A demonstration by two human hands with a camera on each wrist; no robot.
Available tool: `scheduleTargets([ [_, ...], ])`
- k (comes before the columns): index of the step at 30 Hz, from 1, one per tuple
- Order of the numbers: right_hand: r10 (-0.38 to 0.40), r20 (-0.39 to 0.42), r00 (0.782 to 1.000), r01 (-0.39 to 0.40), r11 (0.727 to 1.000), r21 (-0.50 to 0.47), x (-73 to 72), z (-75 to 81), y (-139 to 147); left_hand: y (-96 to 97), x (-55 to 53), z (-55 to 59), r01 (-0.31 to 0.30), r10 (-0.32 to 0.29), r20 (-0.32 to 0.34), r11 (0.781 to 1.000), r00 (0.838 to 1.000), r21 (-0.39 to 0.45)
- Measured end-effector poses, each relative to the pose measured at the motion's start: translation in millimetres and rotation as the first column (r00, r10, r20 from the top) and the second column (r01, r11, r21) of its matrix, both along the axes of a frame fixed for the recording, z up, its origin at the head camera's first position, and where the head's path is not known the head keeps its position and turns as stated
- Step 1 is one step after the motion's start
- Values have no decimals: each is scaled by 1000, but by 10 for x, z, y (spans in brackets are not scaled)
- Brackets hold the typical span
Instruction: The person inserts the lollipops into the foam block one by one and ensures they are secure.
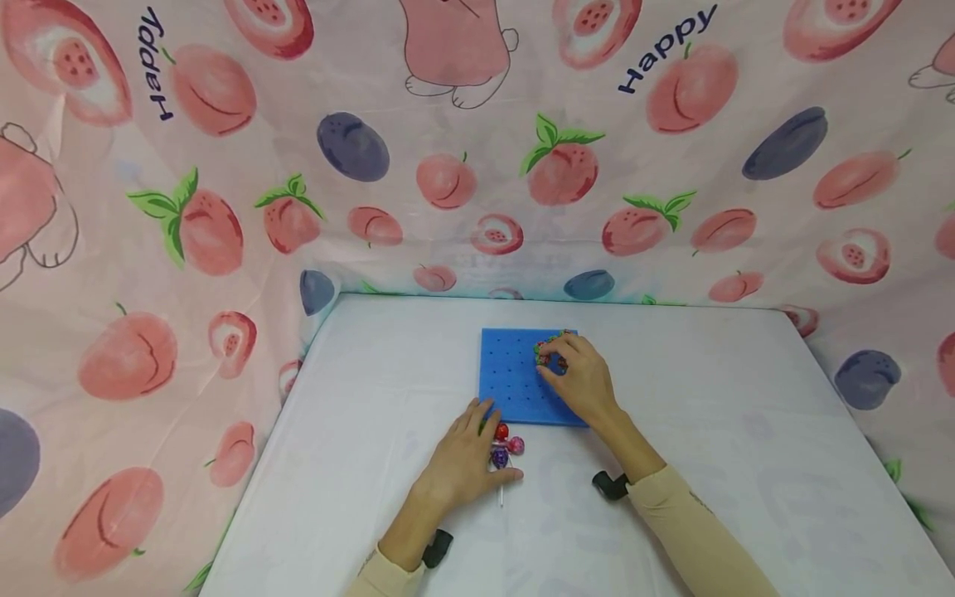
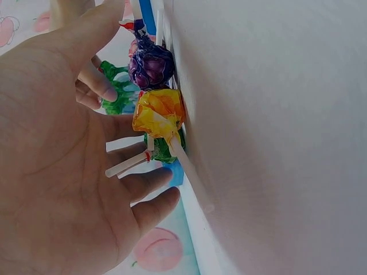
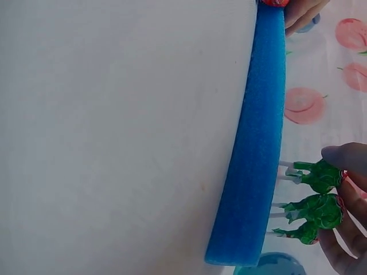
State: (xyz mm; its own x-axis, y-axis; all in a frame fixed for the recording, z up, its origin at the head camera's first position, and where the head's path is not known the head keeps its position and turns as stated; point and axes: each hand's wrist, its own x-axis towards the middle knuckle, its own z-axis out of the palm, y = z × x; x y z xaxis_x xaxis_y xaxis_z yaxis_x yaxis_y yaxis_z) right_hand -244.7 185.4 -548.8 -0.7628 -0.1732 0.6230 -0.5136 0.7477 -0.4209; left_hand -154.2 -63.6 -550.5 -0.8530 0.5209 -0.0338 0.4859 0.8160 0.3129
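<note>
My right hand (image 1: 585, 377) is over the right part of a blue foam board (image 1: 503, 365) with rows of small holes. Its thumb and fingers pinch a green-wrapped lollipop (image 3: 324, 176). Other green lollipops (image 3: 324, 212) stand beside it, sticks down in the board. My left hand (image 1: 462, 456) lies by the board's front edge, fingers loosely extended around a small pile of loose lollipops. That pile has a red lollipop (image 1: 502, 431), a pink one (image 1: 516, 446), a purple one (image 2: 150, 66), a yellow one (image 2: 160, 112) and a green one (image 2: 163, 150).
The board lies on a white-covered table (image 1: 373, 373). A fruit-printed cloth (image 1: 448, 240) hangs behind and along the sides. Each wrist wears a small black camera, such as the right camera (image 1: 610, 486).
</note>
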Motion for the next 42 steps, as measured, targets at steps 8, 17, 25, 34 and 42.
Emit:
scheduleTargets([
  [8, 3, 13, 1000, -4, 1000, 11, 6, -2, 36, 14, 4, -5, -2, 2, 8, 1000, 1000, 6],
  [17, 31, 12, 999, -31, 1000, 1, 99, 77, 82, 25, 18, 6, -1, 0, 16, 1000, 1000, 11],
  [25, -36, 22, 999, 37, 999, -26, 236, 199, 174, 31, 18, 2, -3, 3, 9, 1000, 1000, 2],
  [34, -85, 148, 985, 86, 996, -3, 411, 302, 296, 31, 15, 0, -12, 12, 17, 1000, 1000, -7],
  [42, -113, 326, 938, 94, 993, 72, 531, 296, 388, 28, 18, 32, -12, 12, 32, 1000, 999, -4],
])
